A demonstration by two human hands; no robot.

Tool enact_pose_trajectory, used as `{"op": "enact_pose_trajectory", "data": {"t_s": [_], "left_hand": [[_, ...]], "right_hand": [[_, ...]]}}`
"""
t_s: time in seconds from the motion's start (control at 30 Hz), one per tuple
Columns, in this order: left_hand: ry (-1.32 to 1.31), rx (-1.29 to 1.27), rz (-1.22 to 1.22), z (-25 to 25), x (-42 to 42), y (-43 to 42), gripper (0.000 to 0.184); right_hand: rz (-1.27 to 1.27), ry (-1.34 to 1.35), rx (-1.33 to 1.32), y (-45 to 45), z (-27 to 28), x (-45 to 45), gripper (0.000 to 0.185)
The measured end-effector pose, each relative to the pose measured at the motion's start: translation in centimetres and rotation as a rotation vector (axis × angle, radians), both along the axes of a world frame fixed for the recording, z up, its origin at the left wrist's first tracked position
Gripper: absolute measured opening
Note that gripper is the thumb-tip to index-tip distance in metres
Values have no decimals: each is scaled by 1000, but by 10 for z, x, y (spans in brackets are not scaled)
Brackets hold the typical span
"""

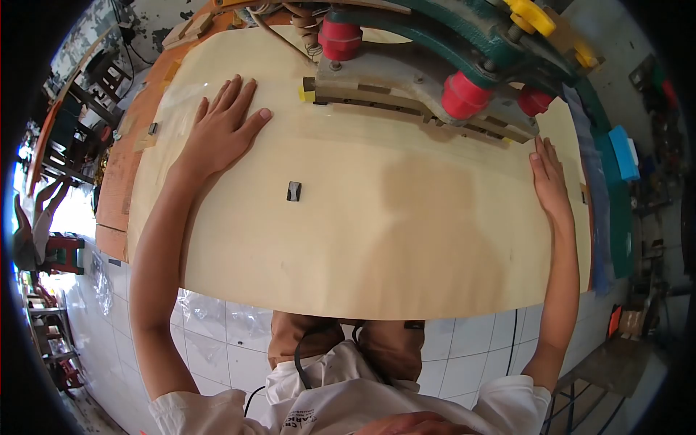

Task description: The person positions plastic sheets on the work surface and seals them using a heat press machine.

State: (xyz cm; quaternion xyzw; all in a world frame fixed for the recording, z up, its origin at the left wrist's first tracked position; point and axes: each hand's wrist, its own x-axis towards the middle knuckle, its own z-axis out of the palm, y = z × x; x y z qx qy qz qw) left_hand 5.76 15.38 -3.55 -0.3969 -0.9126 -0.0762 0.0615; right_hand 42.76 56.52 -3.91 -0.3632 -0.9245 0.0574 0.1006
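A large cream sheet [333,246] covers most of the worktable in front of me. My left hand [226,127] lies flat on its left part, fingers spread and pointing away from me. Near the sheet's right side, my right hand [549,177] rests with fingers stretched out, beside the end of the machine's metal bar [413,109]. Neither hand holds anything. A small black block [293,191] with a grey top sits on the sheet between my arms, nearer the left one. The underside of the metal bar is hidden.
A green machine frame [428,36] with red knobs [466,95] and a yellow knob [533,16] overhangs the back right. The orange-brown wooden table [116,196] shows at left. A blue object [623,152] is at right. At far left a person [36,225] is partly visible.
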Motion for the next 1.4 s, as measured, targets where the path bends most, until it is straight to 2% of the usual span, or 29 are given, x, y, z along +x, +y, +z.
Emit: {"op": "enact_pose_trajectory", "data": {"t_s": [0.57, 0.9, 1.4], "left_hand": [[39, 65, -14, -2, 0, 0, 65], [31, 74, -28, 1, 2, 0, 63], [1, -28, -2, 1, 0, 0, 66]], "right_hand": [[2, 41, 2, -1, -1, 0, 57], [-54, -33, 49, -9, 3, -2, 58], [-79, -40, 22, -10, 2, -2, 60]]}}
